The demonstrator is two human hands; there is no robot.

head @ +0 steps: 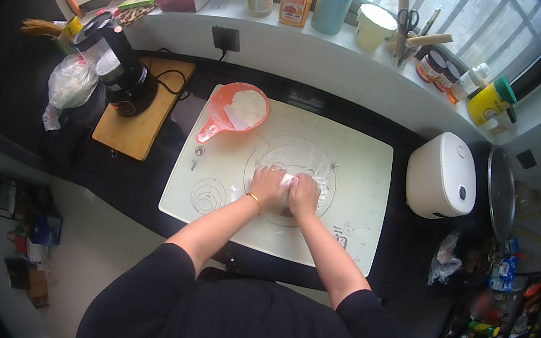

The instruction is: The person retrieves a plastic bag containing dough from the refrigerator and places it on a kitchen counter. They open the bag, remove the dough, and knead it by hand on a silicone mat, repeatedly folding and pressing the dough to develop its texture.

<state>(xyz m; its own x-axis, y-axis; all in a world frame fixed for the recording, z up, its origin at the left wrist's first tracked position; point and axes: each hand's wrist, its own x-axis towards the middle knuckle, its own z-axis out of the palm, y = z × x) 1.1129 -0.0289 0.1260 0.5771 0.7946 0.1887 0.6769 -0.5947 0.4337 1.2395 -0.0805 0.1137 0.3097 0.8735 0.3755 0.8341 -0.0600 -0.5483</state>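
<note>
A piece of white dough (287, 180) lies near the middle of a pale kneading mat (362, 179) printed with circles and scales. My left hand (267, 186), with a gold bangle at the wrist, grips the dough from the left. From the right, my right hand (304, 194) holds it too, the two hands nearly touching. Most of the dough is hidden under my fingers and palms. White flour (322, 187) is scattered around both hands. At the mat's far left corner stands a red bowl with a handle (215, 105), which holds flour and a pale scraper (237, 119).
To the left, an electric kettle or blender (132, 88) stands on a wooden board (129, 135) beside a plastic bag (72, 84). A white kitchen appliance (442, 176) sits right of the mat. Canisters (333, 6), jars (430, 67) and scissors (407, 20) line the windowsill.
</note>
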